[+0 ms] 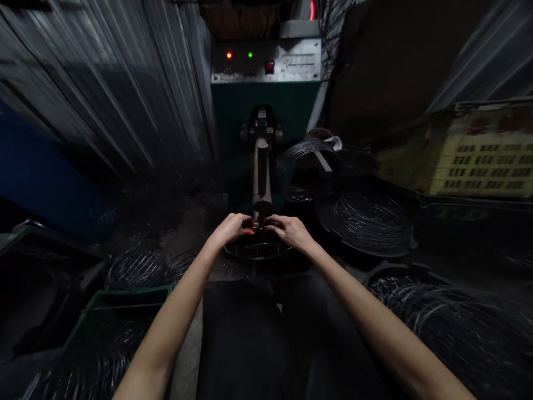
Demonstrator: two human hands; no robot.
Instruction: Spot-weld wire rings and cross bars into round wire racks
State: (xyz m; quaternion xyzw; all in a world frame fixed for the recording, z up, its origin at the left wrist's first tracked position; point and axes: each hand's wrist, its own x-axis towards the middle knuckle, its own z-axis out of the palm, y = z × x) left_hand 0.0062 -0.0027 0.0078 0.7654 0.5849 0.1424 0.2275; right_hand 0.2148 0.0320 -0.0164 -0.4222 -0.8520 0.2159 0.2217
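Note:
Both arms reach forward to a round wire frame (258, 257) below the tip of a spot welding machine (261, 178). My left hand (234, 229) grips the frame's far rim left of the tip, fingers closed. On the other side, my right hand (292, 230) pinches the rim just right of the tip. A small red glow shows between the hands where the tip meets the wire. The frame's near side hangs toward me, and darkness hides part of its shape.
A control panel (266, 61) with red and green lights tops the machine. Wire coils (308, 153) and a basin of wire rings (370, 222) stand right, near a yellow crate (487, 161). More wire pieces (449, 322) fill the lower right. A green crate (83, 328) sits lower left.

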